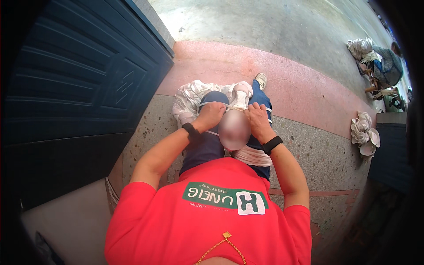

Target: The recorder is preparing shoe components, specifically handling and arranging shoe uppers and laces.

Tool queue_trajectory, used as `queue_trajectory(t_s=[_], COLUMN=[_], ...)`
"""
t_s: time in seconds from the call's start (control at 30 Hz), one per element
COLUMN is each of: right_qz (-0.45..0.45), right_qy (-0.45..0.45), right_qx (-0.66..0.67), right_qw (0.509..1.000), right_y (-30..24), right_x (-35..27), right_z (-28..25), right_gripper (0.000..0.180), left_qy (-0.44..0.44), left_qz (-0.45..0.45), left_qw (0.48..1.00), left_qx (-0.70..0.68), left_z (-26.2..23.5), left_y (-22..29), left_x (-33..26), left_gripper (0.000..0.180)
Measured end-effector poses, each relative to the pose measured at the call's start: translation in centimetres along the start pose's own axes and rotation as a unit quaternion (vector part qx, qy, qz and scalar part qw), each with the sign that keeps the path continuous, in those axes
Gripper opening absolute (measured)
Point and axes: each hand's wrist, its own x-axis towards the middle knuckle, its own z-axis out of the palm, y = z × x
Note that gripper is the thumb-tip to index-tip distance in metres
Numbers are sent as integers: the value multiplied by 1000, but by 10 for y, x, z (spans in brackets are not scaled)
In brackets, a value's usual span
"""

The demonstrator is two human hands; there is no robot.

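Observation:
Above my knees, my left hand (212, 115) and my right hand (259, 121) are both closed with the fingers pinched. A narrow white strip (230, 107) runs between them, gripped at either end. Just below it, between my hands, lies a pale rounded shape (234, 130), too blurred to name. A white rolled bundle (241, 94) stands beyond my hands. To its left, a heap of white bands (183, 98) lies against my left knee. Folded white material (252, 156) rests by my right thigh. White bands also cross my blue trouser legs.
A dark blue panelled door (88, 66) stands close on my left. At the right lies a pile of white pieces (365, 134). Further off, a person sits by a blue-green chair (388, 66) with another white heap (360, 47). The speckled floor (304, 150) meets a pink strip (300, 84).

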Motion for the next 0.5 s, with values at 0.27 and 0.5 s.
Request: queue_trajectory(t_s=[0.27,0.5], right_qz=[128,142], right_qy=[52,50], right_qx=[80,54], right_qw=[987,987], right_y=[1,-6], right_x=[-12,-12], right_z=[13,0], right_gripper=[9,16], left_qy=[-14,-31], left_qz=[-8,61], left_qw=[1000,995], left_qx=[26,68], left_z=[-1,5], left_y=[7,1], left_x=[10,15], left_gripper=[24,22])
